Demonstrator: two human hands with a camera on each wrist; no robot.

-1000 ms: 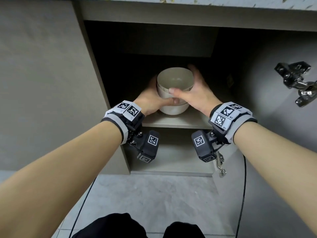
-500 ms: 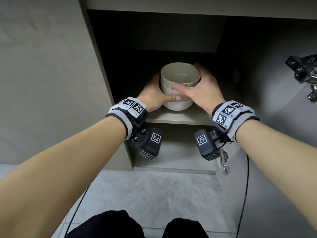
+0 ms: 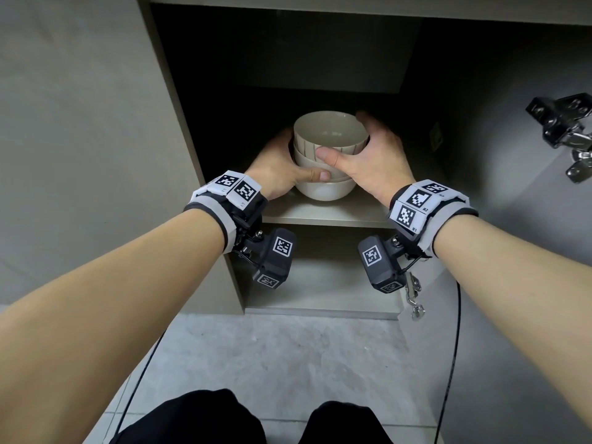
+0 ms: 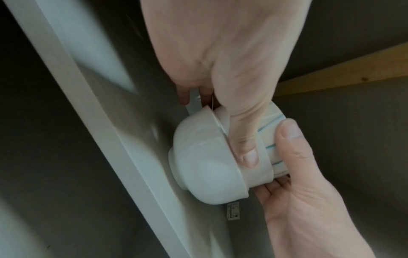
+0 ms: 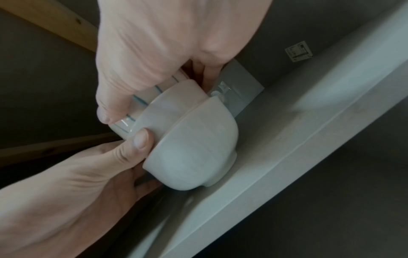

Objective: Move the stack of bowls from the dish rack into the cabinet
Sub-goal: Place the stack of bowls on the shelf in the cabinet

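A stack of three cream bowls [image 3: 323,190] stands upright on the middle shelf [image 3: 320,216] of the open cabinet, near its front edge. My left hand [image 3: 278,168] grips the stack from the left, thumb across the middle bowl. My right hand [image 3: 374,155] grips it from the right, thumb on the ribbed top bowl. In the left wrist view the stack [image 4: 205,165] has its foot against the shelf [image 4: 110,139]. The right wrist view shows the same stack [image 5: 194,148], my right hand [image 5: 154,52] and my left hand [image 5: 77,174] curled round it.
The cabinet's left side panel [image 3: 179,123] stands close beside my left wrist. The open door with a metal hinge [image 3: 560,129] is at the right, a second hinge [image 3: 413,293] lower down. Below is the bottom compartment [image 3: 320,283], then tiled floor [image 3: 288,363].
Both hands have carried the stack a little further in over the shelf. Their hold on it is the same.
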